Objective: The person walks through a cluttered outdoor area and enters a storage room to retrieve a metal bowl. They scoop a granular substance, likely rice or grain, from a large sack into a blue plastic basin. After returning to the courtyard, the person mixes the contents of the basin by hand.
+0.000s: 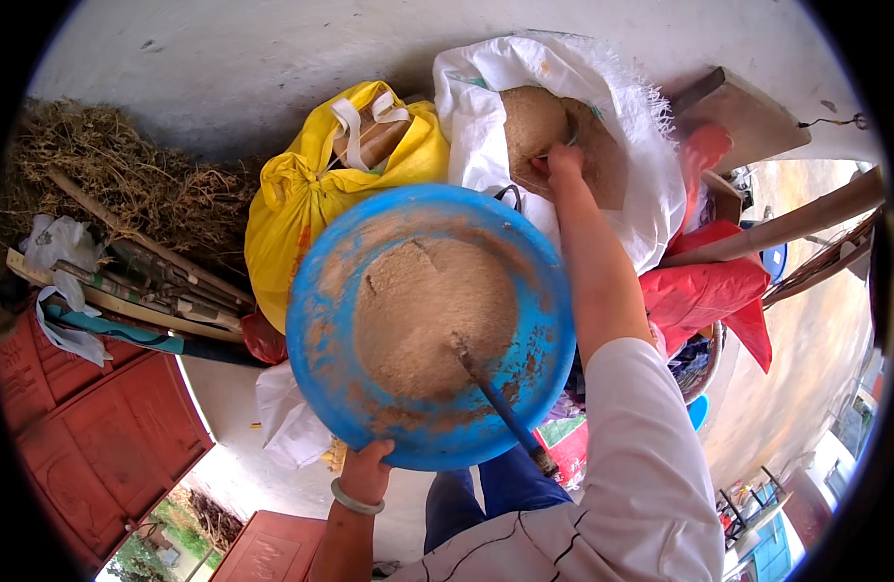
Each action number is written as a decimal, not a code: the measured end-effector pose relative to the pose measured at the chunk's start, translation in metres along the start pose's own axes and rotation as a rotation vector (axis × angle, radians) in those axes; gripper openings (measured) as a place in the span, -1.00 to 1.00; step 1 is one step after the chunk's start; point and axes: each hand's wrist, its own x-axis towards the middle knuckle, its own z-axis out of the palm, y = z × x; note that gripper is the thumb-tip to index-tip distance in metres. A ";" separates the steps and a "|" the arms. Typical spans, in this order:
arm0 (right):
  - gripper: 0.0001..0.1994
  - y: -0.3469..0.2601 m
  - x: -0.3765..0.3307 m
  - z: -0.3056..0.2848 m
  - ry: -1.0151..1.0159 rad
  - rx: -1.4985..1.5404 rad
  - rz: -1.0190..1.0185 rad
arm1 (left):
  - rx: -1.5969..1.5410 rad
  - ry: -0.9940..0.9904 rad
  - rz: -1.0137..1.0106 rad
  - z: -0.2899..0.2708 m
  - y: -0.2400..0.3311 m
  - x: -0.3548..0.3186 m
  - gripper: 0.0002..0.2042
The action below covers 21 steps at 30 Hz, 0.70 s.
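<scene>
My left hand (366, 471) grips the near rim of a wide blue basin (316, 388), thumb over the edge. In the basin lies a mound of pale brown meal (437, 310). A tool with a dark, rod-like handle (505, 412) is stuck in the meal and leans over the near rim; its working end is buried. My right hand (563, 163) reaches into an open white woven sack (476, 126) of similar brown meal (534, 116). Its fingers are closed round a scoop (572, 128), with a bit of red showing by them; most of the scoop is hidden.
A tied yellow bag (282, 223) stands left of the white sack, against the wall. Dry brushwood (127, 184) and sticks (175, 291) are piled at the left, above red metal doors (107, 417). Red plastic (709, 291) and a wooden pole (786, 228) lie at the right.
</scene>
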 end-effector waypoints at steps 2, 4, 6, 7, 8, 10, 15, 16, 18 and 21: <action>-0.70 0.002 -0.001 -0.001 0.020 0.086 0.031 | -0.338 0.052 -0.104 0.014 0.013 -0.003 -0.42; -0.69 0.005 0.002 -0.006 -0.032 0.184 0.048 | -0.345 0.075 -0.106 0.018 0.017 -0.004 -0.41; -0.71 0.008 0.003 -0.008 -0.031 0.251 0.053 | -0.353 0.091 -0.105 0.019 0.016 -0.003 -0.41; -0.72 0.008 0.003 -0.010 -0.030 0.285 0.054 | -0.357 0.096 -0.101 0.016 0.013 -0.004 -0.41; -0.71 0.009 0.006 -0.013 -0.049 0.283 0.037 | -0.360 0.101 -0.097 0.015 0.012 -0.004 -0.41; -0.71 0.012 0.014 -0.017 -0.092 0.275 0.001 | -0.386 0.084 -0.092 0.017 0.014 -0.004 -0.41; -0.71 0.006 0.007 -0.043 -0.193 0.270 -0.030 | -0.150 0.046 -0.043 0.008 0.005 -0.002 -0.43; -0.69 0.004 0.002 -0.047 -0.189 0.261 -0.036 | 0.004 0.012 0.012 0.003 0.000 0.000 -0.44; -0.65 0.003 -0.004 -0.053 -0.196 0.247 -0.073 | 0.019 0.009 -0.004 0.002 -0.001 -0.001 -0.45; -0.66 0.007 0.002 -0.065 -0.161 0.174 -0.100 | -0.189 0.039 -0.108 0.018 0.016 -0.003 -0.45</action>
